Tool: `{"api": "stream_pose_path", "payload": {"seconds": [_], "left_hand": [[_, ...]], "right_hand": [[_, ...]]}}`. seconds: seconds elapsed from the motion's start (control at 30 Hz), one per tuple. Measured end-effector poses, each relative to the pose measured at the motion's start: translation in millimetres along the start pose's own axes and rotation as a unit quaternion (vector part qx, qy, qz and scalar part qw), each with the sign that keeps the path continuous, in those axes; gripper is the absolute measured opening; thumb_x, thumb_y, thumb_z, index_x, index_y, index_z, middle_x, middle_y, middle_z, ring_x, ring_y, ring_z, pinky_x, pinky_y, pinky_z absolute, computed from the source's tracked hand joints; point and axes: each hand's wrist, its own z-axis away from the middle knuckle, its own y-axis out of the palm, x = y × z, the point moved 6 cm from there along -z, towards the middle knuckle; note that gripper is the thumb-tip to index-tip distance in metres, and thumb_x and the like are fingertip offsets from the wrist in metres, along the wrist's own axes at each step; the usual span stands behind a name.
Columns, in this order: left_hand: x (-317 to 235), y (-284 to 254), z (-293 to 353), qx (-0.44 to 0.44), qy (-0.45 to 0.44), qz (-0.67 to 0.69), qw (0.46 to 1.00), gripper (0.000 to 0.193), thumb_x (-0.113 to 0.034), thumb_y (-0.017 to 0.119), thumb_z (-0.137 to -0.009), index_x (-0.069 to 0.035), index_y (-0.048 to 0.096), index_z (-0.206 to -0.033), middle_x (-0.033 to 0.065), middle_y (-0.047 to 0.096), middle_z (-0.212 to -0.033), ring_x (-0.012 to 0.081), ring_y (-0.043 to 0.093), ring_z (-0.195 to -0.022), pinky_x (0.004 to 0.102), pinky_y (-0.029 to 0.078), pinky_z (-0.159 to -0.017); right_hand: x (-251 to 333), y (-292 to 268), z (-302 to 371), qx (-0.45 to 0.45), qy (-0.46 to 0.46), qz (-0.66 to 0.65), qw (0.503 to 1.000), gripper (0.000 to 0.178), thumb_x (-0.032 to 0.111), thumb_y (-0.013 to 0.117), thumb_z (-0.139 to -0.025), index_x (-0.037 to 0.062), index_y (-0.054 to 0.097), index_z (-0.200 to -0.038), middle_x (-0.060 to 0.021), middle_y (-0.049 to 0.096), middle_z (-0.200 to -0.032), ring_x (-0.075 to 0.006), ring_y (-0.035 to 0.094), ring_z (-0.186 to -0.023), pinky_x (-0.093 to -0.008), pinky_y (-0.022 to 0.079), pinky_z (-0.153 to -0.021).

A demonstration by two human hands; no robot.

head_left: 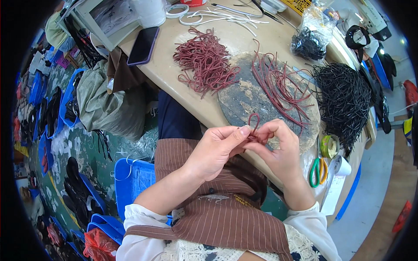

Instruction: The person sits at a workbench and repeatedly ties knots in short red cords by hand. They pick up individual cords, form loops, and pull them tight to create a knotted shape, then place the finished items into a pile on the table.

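Between my two hands, just over the table's near edge, is a dark red cord (pixel 255 120) with a loop standing up above the fingers. My left hand (pixel 220 147) pinches it between thumb and forefinger. From the other side my right hand (pixel 278 143) closes its thumb and fingers on the same cord; its lower part is hidden by the fingers. Beyond my hands, several loose red cords (pixel 278 87) lie across a round, worn grey board (pixel 235 98). A heap of looped red cords (pixel 202 61) rests on the table to the left of that board.
At the right lie a pile of black cords (pixel 344 102), green-handled scissors (pixel 314 172), yellow-handled scissors (pixel 323 169) and a tape roll (pixel 329 146). A phone (pixel 143 45) lies at the table's left edge. White cords (pixel 217 17) are at the back; a blue bin (pixel 135 178) stands below left.
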Motion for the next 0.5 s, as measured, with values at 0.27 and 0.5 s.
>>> {"api": "stream_pose_path", "payload": {"seconds": [0.27, 0.5], "left_hand": [[-22, -3, -2, -0.077, 0.164, -0.21, 0.961, 0.022, -0.014, 0.053, -0.087, 0.005, 0.06, -0.096, 0.0079, 0.063, -0.08, 0.0102, 0.059, -0.074, 0.0229, 0.048, -0.07], [-27, 1, 1, -0.071, 0.209, -0.219, 0.95, 0.019, -0.01, 0.049, -0.088, 0.006, 0.059, -0.087, 0.0074, 0.062, -0.076, 0.01, 0.059, -0.071, 0.0227, 0.049, -0.067]], "right_hand": [[-24, 6, 17, 0.042, 0.273, -0.278, 0.92, 0.012, 0.006, 0.062, -0.079, -0.0023, 0.056, -0.085, -0.0019, 0.057, -0.073, -0.0029, 0.05, -0.058, -0.0156, 0.04, -0.049], [-27, 13, 22, 0.066, 0.271, -0.404, 0.871, 0.011, 0.007, 0.054, -0.085, -0.0025, 0.057, -0.09, 0.0014, 0.053, -0.069, -0.001, 0.041, -0.052, -0.015, 0.032, -0.047]]}}
